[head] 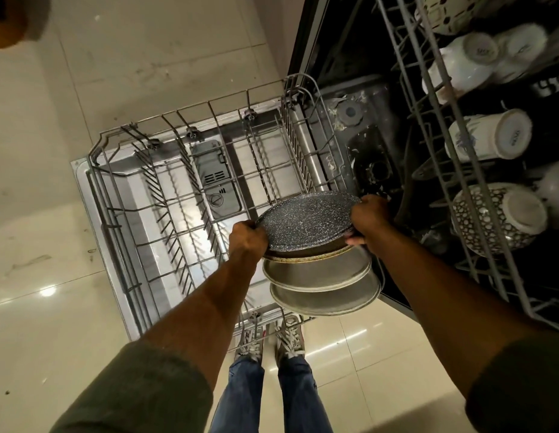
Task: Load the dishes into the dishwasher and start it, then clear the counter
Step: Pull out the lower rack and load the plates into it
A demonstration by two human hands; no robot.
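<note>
While both arms reach down over the pulled-out lower rack [165,170], a dark speckled round pan [306,220] is held tilted between the two hands, its flat granite-patterned face turned upward. The left hand [247,237] curls its fingers round the pan's left rim; the right hand [370,218] grips the opposite rim, so the pan spans the gap between them. Just below it, toward the person, two dull grey metal plates [321,282] stand on edge in the rack, overlapping one another, with a browned rim showing between them and the pan. To the right, the upper rack [453,170] carries upturned white cups [487,135] and a patterned bowl [490,217].
</note>
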